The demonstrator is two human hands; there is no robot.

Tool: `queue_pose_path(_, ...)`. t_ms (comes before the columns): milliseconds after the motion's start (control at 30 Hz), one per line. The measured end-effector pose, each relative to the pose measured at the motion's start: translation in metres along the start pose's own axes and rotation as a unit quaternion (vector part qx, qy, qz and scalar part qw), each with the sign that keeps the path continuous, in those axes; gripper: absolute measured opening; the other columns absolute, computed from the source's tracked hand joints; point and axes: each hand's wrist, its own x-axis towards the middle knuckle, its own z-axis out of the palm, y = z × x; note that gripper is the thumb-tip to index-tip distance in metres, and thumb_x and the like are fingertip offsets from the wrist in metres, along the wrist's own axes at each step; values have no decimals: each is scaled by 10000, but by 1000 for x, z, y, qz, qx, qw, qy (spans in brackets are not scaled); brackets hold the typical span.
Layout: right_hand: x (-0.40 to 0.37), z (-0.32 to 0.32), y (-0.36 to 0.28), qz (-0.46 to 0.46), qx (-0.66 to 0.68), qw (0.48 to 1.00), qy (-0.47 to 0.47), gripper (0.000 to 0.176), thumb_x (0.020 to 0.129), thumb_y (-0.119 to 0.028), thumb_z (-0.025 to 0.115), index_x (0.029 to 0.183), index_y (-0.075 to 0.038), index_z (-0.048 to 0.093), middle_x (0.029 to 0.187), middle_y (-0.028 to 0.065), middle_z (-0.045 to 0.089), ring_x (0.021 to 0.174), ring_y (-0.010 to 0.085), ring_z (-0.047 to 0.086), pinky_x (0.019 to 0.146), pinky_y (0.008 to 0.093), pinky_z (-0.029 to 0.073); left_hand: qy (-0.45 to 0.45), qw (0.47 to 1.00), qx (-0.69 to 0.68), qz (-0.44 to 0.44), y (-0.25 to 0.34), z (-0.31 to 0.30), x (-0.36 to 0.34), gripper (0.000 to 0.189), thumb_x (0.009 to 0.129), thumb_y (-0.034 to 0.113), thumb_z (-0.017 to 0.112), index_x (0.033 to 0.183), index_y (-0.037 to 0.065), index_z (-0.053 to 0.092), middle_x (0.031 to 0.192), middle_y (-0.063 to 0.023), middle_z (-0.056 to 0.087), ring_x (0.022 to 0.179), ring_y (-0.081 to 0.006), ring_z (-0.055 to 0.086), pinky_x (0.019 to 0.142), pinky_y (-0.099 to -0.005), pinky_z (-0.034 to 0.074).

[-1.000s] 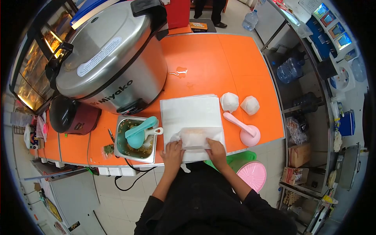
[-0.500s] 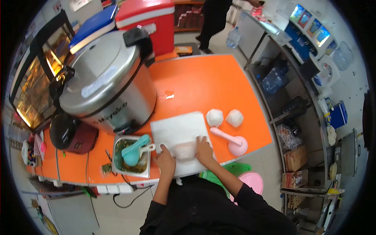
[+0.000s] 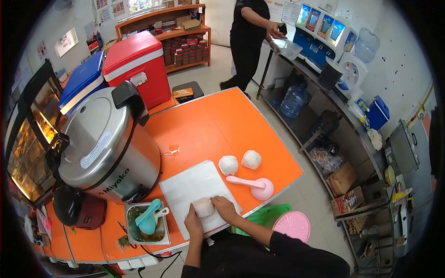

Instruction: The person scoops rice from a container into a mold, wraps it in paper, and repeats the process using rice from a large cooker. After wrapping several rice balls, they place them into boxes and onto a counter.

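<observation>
Over the paper stack (image 3: 184, 186), left hand (image 3: 194, 223) and right hand (image 3: 225, 210), forearms converging, pinch a white parcel (image 3: 204, 208) between them; left of the stack, a cooker (image 3: 111, 148) reads "Miyako".

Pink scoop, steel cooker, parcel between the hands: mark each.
Pink scoop (image 3: 261, 190): head view, on its bowl.
Steel cooker (image 3: 133, 160): head view, on its side wall.
Parcel (image 3: 203, 208): head view, on its top.

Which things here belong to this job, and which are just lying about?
In the job:
- parcel between left hand and right hand
- paper beneath it
- two wrapped parcels
- likely pink scoop, teal scoop, tub

Apparently just lying about:
- red cooler
- blue cooler
- water jug
</observation>
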Motion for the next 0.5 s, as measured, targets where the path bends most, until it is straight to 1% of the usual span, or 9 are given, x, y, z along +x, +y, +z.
queue_pose_path(67,-16,25,6,15,86,981,176,323,750,-53,470,1066,-27,527,995,110,560,881,262,561,731,339,475,21,998,-49,44,-10,16,-7,541,700,-46,446,1237,11,411,977,-226,560,895,-325,567,749,-359,454)
queue_pose_path(133,-22,31,6,28,97,983,151,398,746,-4,467,1142,-20,501,1115,150,518,986,279,524,786,321,460,43,990,-97,91,-11,15,-19,591,694,-49,439,1276,-26,339,1123,-255,507,1036,-340,518,854,-369,423)
queue_pose_path(200,-24,31,4,33,145,985,92,473,737,-71,514,1198,1,435,1211,193,432,1124,320,424,906,384,385,-8,987,26,159,-7,5,-25,668,689,-30,454,1302,-92,197,1320,-277,288,1231,-373,301,1008,-412,253)
queue_pose_path(233,-24,22,-1,37,143,984,96,473,737,-71,514,1198,1,435,1211,193,432,1124,320,424,906,384,385,-77,984,114,114,2,-6,-25,705,693,1,497,1291,-127,145,1339,-296,227,1269,-373,220,1034,-466,160)
queue_pose_path(300,-28,8,-16,34,31,998,44,654,729,-189,564,1287,15,289,1308,223,305,1240,359,270,1000,472,242,-76,986,73,128,-15,7,-17,701,700,8,504,1294,-118,154,1334,-295,239,1257,-374,244,1030,-470,169)
queue_pose_path(333,-29,14,-15,35,36,998,34,654,729,-189,564,1287,15,289,1308,223,305,1240,359,270,1000,472,242,-72,987,37,136,-18,3,-21,698,707,16,512,1297,-110,163,1329,-293,251,1246,-376,268,1025,-475,178)
queue_pose_path(400,-21,33,-12,1,180,982,61,799,726,-300,589,1327,11,163,1351,245,211,1292,358,162,1021,518,135,-85,992,-4,91,-14,3,-18,702,724,12,505,1316,-85,140,1328,-284,258,1202,-388,334,1021,-488,177)
queue_pose_path(467,-9,46,-22,20,276,955,109,697,789,-254,574,1312,4,192,1310,229,275,1258,331,243,1010,454,219,-54,991,-59,110,-5,3,-17,715,729,6,493,1328,-73,110,1346,-293,212,1237,-386,280,1022,-494,166)
queue_pose_path(500,2,38,-32,110,461,870,136,652,793,-236,588,1289,2,237,1251,204,341,1195,299,324,975,412,284,-28,989,-34,142,6,-1,-17,723,730,8,488,1334,-62,96,1356,-297,173,1256,-387,236,1023,-496,155)
